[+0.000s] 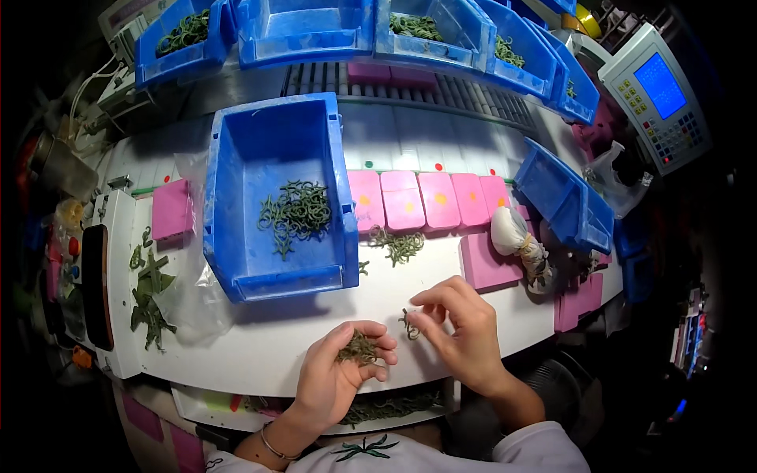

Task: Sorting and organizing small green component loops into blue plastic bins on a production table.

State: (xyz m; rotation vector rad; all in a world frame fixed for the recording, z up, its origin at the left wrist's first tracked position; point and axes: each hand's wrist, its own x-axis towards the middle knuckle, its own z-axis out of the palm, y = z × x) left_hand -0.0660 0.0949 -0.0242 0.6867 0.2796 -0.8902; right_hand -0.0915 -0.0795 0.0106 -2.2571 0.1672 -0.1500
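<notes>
My left hand point(322, 377) is cupped, palm up, around a clump of small dark green curved pieces point(358, 348) near the front of the white table. Just to its right, my right hand point(467, 335) pinches one green curved piece point(411, 325) between thumb and fingertips. Beyond my left hand stands a blue plastic bin point(276, 154) with a heap of similar pieces point(298, 214) in it. A smaller loose pile point(400, 246) lies on the tabletop right of the bin, with a few strays beside it.
Pink blocks point(438, 200) stand in a row behind the pile. Blue bins point(307, 39) line the back, above rollers point(465, 98). At the right are a cloth-wrapped bundle point(511, 236), a tilted blue bin point(564, 193) and a keypad display point(661, 91). Green scraps point(151, 296) and clear plastic point(197, 303) lie left.
</notes>
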